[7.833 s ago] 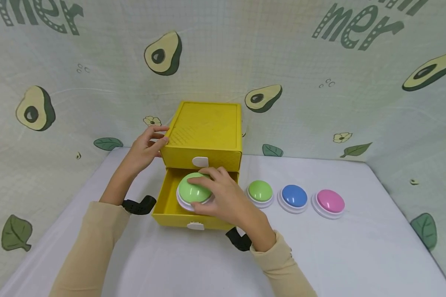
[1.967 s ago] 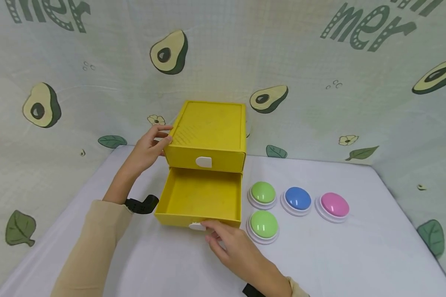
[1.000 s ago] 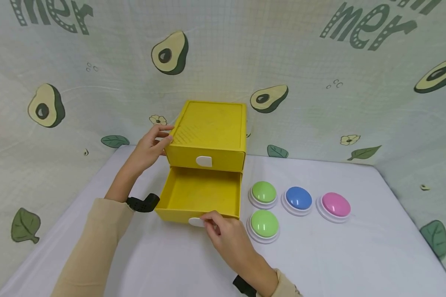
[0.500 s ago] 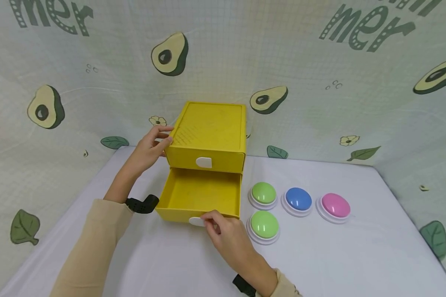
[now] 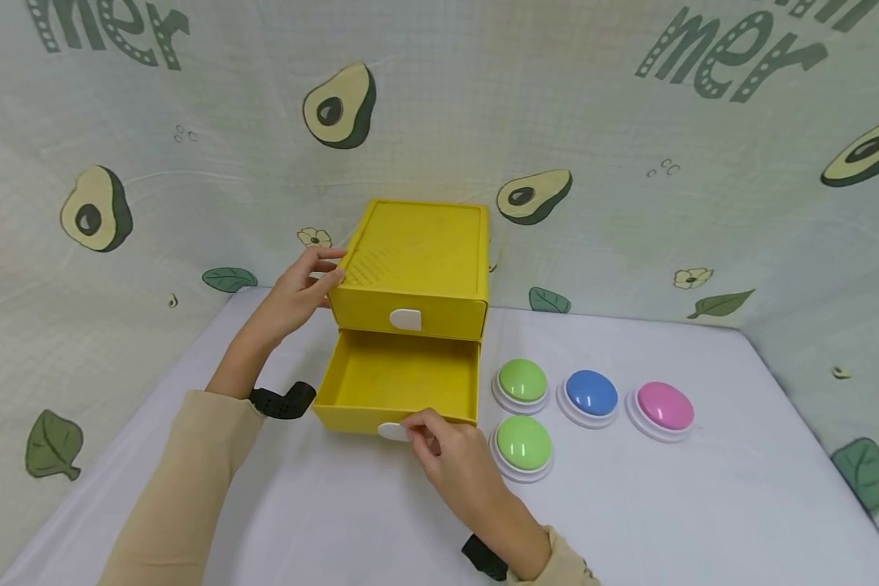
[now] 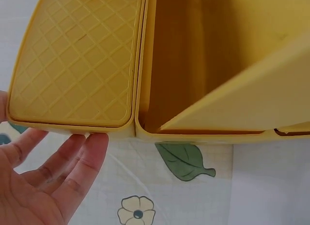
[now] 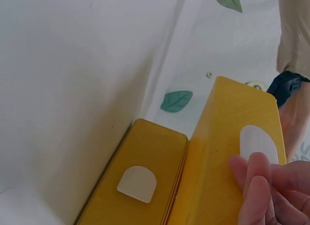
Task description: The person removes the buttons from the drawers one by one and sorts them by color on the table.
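The lower drawer (image 5: 344,419) has slid slightly inward over two seconds, and the front green button (image 5: 524,443), inside it earlier, stands on the table (image 5: 666,513) just to its right; taking it out looks finished, and closing seems begun. The yellow cabinet (image 5: 421,252) stands near the table's back edge. The left hand (image 5: 293,297) touches its left side with relaxed, parted fingers, gripping nothing. The right hand (image 5: 457,468), fingertips nearly together, pinches the drawer's small white tab (image 5: 391,431).
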